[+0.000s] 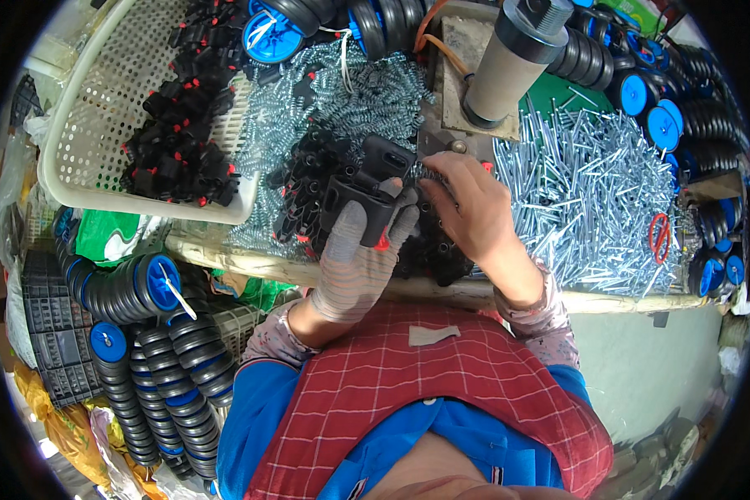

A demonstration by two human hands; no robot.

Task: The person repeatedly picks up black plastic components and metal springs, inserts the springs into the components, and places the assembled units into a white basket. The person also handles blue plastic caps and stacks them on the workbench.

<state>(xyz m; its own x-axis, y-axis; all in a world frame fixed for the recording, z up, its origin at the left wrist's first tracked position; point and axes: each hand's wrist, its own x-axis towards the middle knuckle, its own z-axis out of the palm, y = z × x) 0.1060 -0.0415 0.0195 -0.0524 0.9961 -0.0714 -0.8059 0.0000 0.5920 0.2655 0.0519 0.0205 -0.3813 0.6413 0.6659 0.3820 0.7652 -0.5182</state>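
Two hands meet at the near edge of the bench. I see my left hand [354,262], gloved, clamped on a black plastic housing [367,196], its long axis running away from me. My right hand [467,204], bare, pinches a small spring [425,172] just right of the housing's top. A red scissors [660,236] lies on the nails [592,192], toward the right edge.
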